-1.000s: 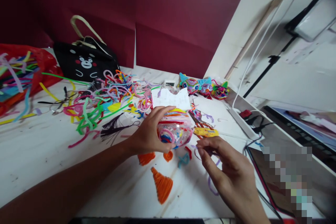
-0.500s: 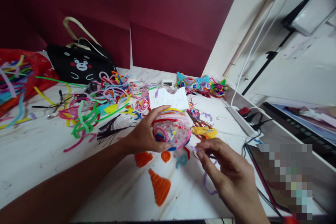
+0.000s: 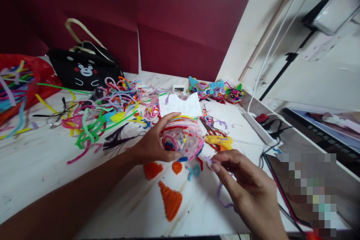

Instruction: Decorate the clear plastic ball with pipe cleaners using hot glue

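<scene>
My left hand (image 3: 153,142) is wrapped round a clear ball covered in coloured pipe cleaners (image 3: 184,137), holding it just above the white table (image 3: 42,165). My right hand (image 3: 244,187) hovers to its right with thumb and fingers pinched on the end of a thin lilac pipe cleaner (image 3: 222,198) that trails down under the palm. Below the ball lie an orange coiled cone (image 3: 170,199), a smaller orange piece (image 3: 152,170), an orange spiral (image 3: 177,167) and a blue loop (image 3: 194,171).
A heap of coloured pipe cleaners (image 3: 112,107) and scissors (image 3: 54,114) lie at left, behind them a black bear bag (image 3: 86,69) and a red bag (image 3: 25,78). A yellow glue gun (image 3: 219,141), white paper (image 3: 180,105), three cat-face crafts (image 3: 218,92), a power strip (image 3: 257,127) and a tablet (image 3: 295,191) are at right.
The view has drifted slightly. My left hand has turned the ball a little, and my right hand has drawn its pinched fingers nearer to the ball's lower right side.
</scene>
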`<action>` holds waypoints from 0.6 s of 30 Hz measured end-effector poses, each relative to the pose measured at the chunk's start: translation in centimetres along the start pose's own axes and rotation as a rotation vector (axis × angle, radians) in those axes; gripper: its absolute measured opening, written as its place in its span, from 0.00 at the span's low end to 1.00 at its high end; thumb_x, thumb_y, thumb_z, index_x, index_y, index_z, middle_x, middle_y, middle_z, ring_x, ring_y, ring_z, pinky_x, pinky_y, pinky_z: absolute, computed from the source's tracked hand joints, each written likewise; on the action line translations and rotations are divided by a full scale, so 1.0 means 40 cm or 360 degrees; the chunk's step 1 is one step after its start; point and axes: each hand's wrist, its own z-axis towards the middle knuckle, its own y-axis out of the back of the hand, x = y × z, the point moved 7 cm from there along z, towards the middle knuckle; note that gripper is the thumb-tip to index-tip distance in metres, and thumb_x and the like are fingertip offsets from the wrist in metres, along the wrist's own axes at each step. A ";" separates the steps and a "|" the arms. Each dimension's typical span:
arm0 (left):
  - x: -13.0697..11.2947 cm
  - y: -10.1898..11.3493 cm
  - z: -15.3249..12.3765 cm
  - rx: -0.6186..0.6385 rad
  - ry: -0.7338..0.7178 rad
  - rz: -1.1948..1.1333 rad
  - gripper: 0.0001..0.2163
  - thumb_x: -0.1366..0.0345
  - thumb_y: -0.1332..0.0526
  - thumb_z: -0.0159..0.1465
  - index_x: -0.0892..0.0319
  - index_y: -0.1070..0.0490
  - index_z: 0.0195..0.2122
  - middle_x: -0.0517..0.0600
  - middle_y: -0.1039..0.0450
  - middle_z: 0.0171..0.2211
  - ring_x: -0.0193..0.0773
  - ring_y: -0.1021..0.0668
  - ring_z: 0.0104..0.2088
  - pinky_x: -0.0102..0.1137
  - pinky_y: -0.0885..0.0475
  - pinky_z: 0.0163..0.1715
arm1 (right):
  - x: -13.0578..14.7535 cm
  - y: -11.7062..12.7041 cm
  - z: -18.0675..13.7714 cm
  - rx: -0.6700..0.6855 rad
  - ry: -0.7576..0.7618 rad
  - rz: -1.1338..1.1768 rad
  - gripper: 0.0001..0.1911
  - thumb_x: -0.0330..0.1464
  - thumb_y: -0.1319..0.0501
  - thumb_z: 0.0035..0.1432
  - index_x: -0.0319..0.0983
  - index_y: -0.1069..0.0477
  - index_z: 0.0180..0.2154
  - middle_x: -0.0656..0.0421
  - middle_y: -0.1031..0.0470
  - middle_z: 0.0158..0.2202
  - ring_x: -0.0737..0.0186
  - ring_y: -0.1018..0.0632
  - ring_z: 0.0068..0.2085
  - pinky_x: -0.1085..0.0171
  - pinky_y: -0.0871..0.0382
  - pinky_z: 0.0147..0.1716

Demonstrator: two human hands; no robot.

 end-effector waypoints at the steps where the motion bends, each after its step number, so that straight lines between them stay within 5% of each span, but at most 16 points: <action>1: 0.001 0.001 0.002 -0.0005 0.0003 -0.0022 0.48 0.62 0.23 0.45 0.55 0.44 0.66 0.59 0.33 0.62 0.56 0.27 0.60 0.39 0.29 0.57 | -0.001 -0.002 0.000 0.0005 -0.0003 0.0002 0.08 0.28 0.34 0.63 0.47 0.25 0.42 0.61 0.22 0.37 0.65 0.21 0.39 0.68 0.26 0.38; 18: 0.039 0.018 0.011 -0.0282 0.0329 -0.0746 0.44 0.63 0.23 0.42 0.55 0.36 0.62 0.57 0.25 0.56 0.61 0.26 0.59 0.46 0.30 0.57 | -0.008 -0.012 -0.007 0.0035 0.0013 -0.0029 0.08 0.29 0.35 0.63 0.48 0.25 0.43 0.61 0.22 0.38 0.64 0.20 0.40 0.67 0.25 0.36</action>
